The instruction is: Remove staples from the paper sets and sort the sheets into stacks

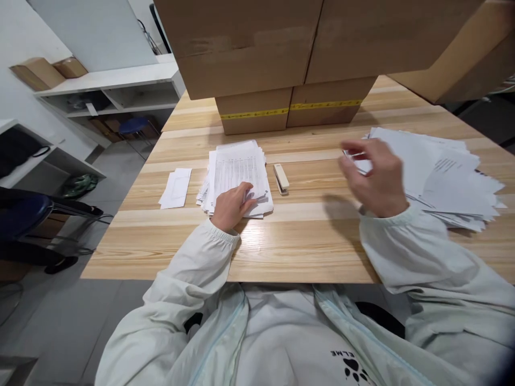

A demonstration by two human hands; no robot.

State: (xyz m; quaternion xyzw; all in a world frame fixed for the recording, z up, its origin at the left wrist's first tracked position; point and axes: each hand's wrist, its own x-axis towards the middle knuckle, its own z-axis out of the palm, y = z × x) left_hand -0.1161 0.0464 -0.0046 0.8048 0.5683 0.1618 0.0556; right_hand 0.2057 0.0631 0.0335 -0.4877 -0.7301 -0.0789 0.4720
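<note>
My left hand (233, 206) rests on the near part of a stack of printed sheets (237, 163), thumb and forefinger apart on the top page. Close to the right of that stack lies a cream stapler (281, 179). Raised over the table at the right, my right hand (374, 174) is blurred, with fingers curled and the thumb apart from the forefinger; I see nothing held in it. Behind and beside it spreads a larger, fanned pile of white papers (454, 174), some with printed text. A few small white slips (176, 187) lie left of the printed stack.
Large cardboard boxes (249, 48) are stacked at the back of the wooden table (298, 241), the lower ones bearing yellow tape. Another carton (462, 59) stands at the far right. White shelves (116, 80) and blue stools (24, 214) are to the left.
</note>
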